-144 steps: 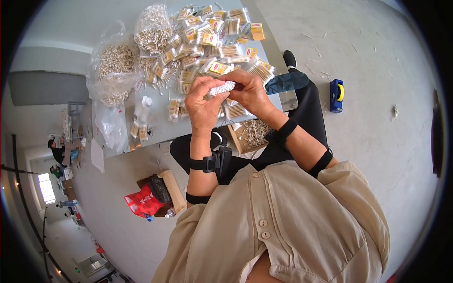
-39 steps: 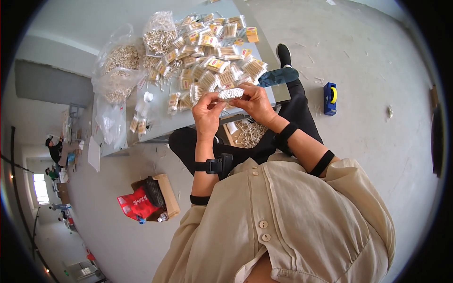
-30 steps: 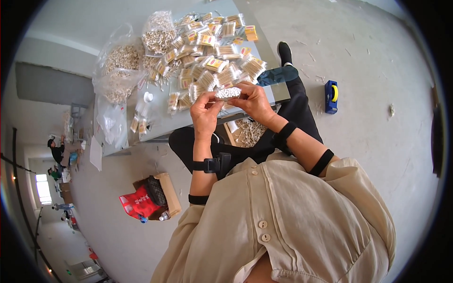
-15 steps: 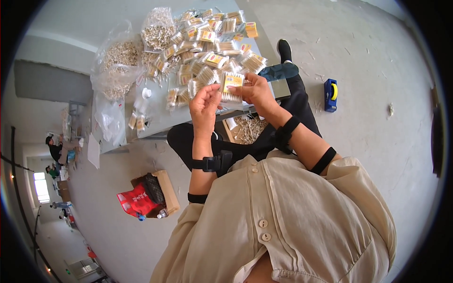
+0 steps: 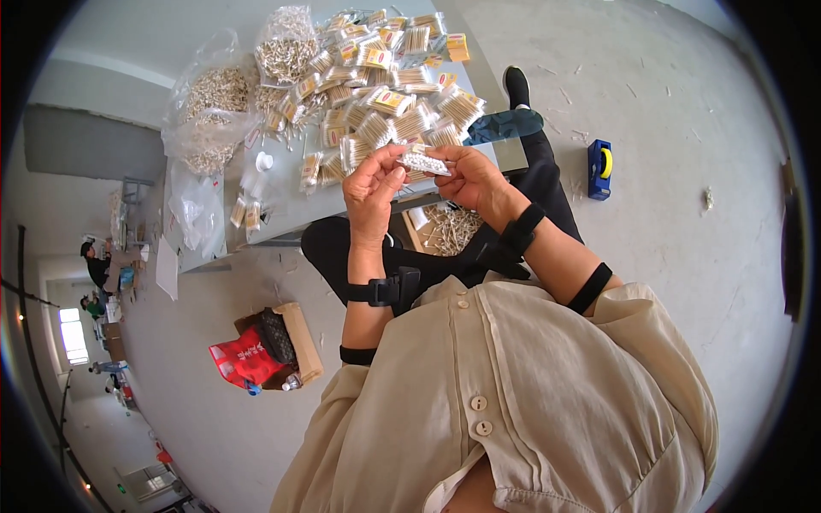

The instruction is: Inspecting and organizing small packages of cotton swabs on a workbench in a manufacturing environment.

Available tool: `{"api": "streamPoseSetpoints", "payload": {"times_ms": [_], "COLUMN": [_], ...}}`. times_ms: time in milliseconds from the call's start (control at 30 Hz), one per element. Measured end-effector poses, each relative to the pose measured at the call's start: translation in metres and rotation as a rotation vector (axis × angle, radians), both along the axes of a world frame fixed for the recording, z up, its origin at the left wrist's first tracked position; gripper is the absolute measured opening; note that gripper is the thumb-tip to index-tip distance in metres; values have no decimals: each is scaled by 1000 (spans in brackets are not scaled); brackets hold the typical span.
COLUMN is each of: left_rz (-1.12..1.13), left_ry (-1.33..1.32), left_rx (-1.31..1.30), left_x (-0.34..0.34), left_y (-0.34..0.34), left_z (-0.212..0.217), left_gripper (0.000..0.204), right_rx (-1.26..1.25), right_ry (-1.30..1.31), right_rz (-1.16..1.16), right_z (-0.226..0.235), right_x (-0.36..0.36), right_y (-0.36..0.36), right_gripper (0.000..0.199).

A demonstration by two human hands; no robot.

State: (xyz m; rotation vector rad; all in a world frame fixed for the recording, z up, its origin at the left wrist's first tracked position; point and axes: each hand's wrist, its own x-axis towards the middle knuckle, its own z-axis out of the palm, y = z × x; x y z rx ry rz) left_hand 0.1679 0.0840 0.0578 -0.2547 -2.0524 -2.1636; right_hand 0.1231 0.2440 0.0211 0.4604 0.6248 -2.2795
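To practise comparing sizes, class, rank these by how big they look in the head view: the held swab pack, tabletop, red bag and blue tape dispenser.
1. Tabletop
2. Red bag
3. Blue tape dispenser and held swab pack: too alike to rank; the pack is likely nearer the camera.

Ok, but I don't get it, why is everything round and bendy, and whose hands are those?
There's no robot here, just a person using two bare hands. The view comes from a camera on their head, looking down, so you see their own shirt below. Its very wide lens makes straight edges bend.

The left hand and right hand hold a small pack of cotton swabs between them, white tips showing. On the table is a big pile of similar packs. To the left of the pile are clear bags full of loose swabs.
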Motion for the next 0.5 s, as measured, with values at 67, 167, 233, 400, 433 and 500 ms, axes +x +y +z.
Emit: {"api": "streamPoseSetpoints", "payload": {"times_ms": [67,167,233,400,433,500], "left_rz": [3,-18,23,61,79,85], "left_ry": [5,13,23,23,15,16], "left_rx": [4,-45,-132,-116,-105,-119], "left_x": [0,-2,-3,-4,-4,-4], "left_y": [1,0,0,1,2,2], "left_z": [0,-3,-6,-9,-10,-10], "left_gripper": [23,27,27,19,16,13], "right_rx": [9,-7,-7,-15,-18,-21], "right_ry": [22,-10,-13,-20,-18,-18], "right_rz": [0,-10,-8,-11,-2,7], "right_z": [0,-2,-4,-9,-9,-10], "right_x": [0,0,-1,-2,-2,-2], "right_y": [0,0,0,1,1,1], "right_gripper": [10,11,11,11,11,11]}}
